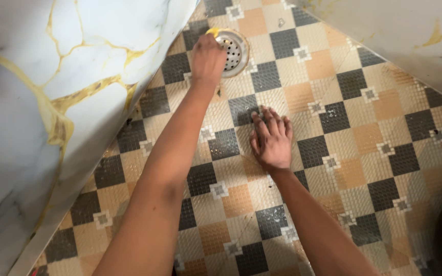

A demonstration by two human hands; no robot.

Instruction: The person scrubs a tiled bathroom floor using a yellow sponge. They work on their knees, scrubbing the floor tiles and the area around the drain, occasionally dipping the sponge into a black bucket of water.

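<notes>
Pressing flat on the patterned floor tiles [364, 138], the right hand [271, 138] sits nearest, fingers spread open and palm down on a dark and tan checker of squares, holding nothing. Further up, the left arm stretches long beside the white marble wall with gold veins [37, 102], and the left hand [207, 59] is curled closed into a fist right at the edge of the round metal drain cover [234, 51]. A bit of something yellow [212, 31] peeks out above the knuckles, touching the drain's rim; what it is, hard to tell. Beyond the drain, a second pale wall [395, 36] closes the corner.
</notes>
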